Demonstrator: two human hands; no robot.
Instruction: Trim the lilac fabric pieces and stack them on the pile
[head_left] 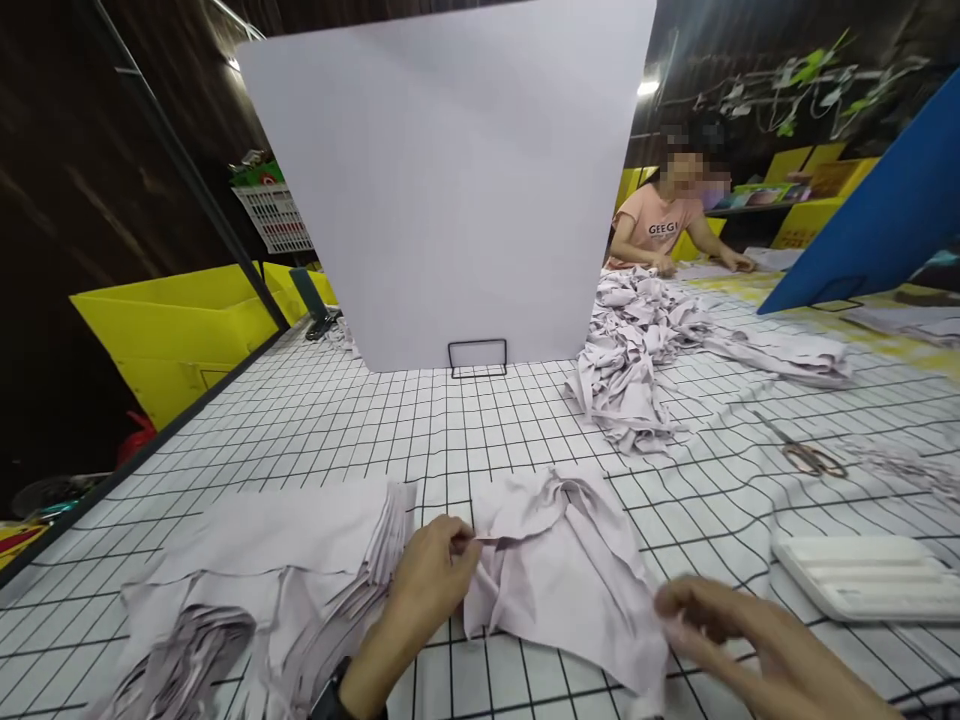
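A pale lilac-grey fabric piece lies rumpled on the gridded cloth in front of me. My left hand pinches its left edge between thumb and fingers; a dark watch is on that wrist. At the piece's right edge is my right hand, thumb and fingers curled about the cloth there, slightly blurred. To the left of my left hand rests a layered stack of the same fabric, with its loose ends bunched toward me.
A white board stands upright on a wire stand ahead. Right of it are a heap of fabric, scissors and a white plastic object. A co-worker sits beyond. Yellow bins line the left edge; a blue board leans right.
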